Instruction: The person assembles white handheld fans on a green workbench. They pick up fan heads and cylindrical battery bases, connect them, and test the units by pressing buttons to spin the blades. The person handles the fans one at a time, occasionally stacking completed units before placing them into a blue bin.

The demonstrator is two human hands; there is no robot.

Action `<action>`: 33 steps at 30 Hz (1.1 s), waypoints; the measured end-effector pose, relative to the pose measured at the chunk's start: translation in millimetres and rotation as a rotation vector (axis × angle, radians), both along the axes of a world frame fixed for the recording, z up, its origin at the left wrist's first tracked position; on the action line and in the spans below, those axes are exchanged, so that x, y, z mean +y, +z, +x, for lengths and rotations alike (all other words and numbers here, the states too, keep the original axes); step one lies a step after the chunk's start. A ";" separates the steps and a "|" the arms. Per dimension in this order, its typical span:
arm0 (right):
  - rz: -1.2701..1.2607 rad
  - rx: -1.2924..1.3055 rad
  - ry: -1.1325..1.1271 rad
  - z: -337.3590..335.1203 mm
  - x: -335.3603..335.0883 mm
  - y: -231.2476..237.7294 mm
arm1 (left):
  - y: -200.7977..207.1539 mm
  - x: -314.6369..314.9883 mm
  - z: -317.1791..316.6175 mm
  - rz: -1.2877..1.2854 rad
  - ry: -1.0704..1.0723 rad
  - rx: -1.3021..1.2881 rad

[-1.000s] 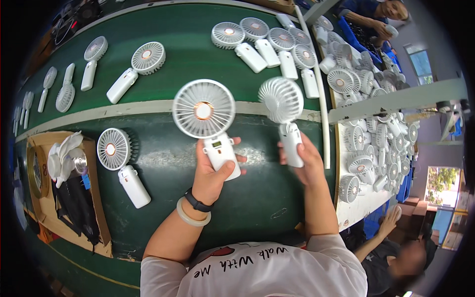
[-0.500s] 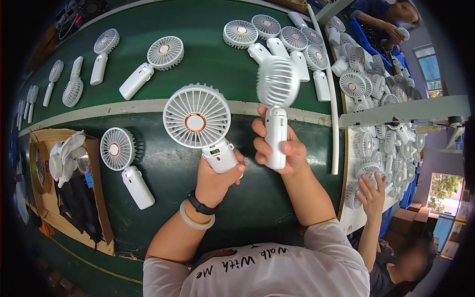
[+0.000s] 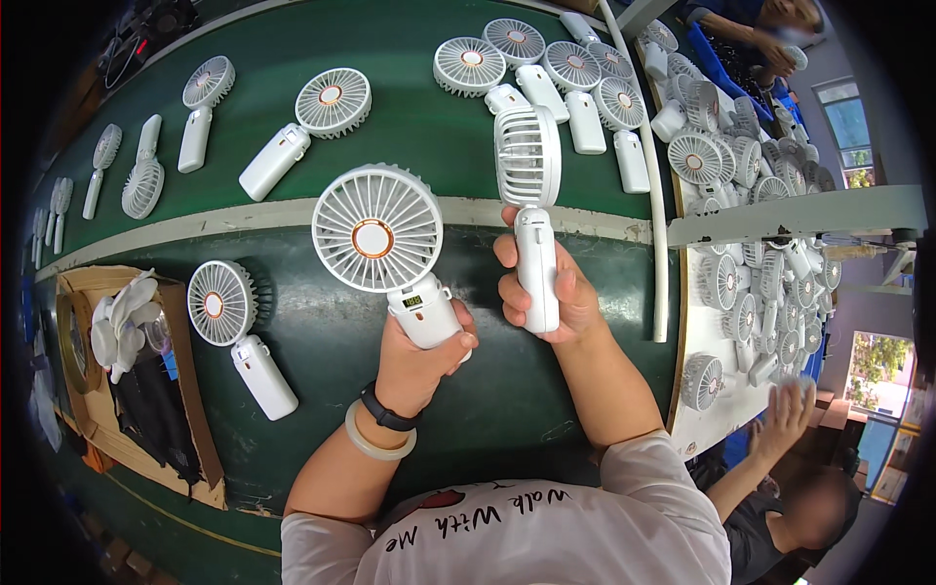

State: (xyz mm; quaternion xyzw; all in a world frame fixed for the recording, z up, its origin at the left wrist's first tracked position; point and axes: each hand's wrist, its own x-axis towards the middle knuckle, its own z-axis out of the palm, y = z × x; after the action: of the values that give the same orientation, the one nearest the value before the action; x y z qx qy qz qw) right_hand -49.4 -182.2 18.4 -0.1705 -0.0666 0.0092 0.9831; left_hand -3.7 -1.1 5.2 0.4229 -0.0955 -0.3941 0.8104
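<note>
My left hand point(image 3: 421, 359) is closed around the handle of a white handheld fan point(image 3: 377, 229). Its round grille with a copper-ringed centre faces me, and a small lit display shows on the handle. To its right, my right hand point(image 3: 564, 297) grips a second handheld fan point(image 3: 528, 156) by the handle, thumb on one side and fingers on the other. That fan stands upright with its head seen edge-on, so the ribs of its grille show from the side. On the dark green bench left of my left hand lies another fan point(image 3: 221, 302).
Several fans lie on the green belt point(image 3: 409, 146) beyond a pale rail. A cardboard box point(image 3: 200, 409) with white gloves stands at left. At right, past a white pipe point(image 3: 659, 253), a table point(image 3: 697, 419) holds many fans. A co-worker's hand point(image 3: 783, 419) is beside it.
The right-hand fan's head has turned from a blurred, angled view to edge-on. The left-hand fan has shifted slightly left and down. The co-worker's hand has moved away from the fans on the table.
</note>
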 end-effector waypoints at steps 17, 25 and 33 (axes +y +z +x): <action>-1.007 0.405 -0.673 165.9 -129.7 108.6 | -4.7 -0.5 -7.6 0.033 -0.134 -0.293; -1.587 -0.092 -0.286 186.6 20.2 41.3 | -8.3 11.3 -9.0 0.054 -0.094 -0.496; -2.445 0.004 -0.589 193.5 65.2 17.2 | -4.6 7.3 -12.7 0.043 -0.081 -0.428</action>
State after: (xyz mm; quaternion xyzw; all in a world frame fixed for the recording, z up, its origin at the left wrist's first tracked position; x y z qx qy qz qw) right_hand 144.1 -117.0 35.7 -0.9765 0.0274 -0.1544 0.1476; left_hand -16.5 6.1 0.6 0.5100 -0.2739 -0.3295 0.7459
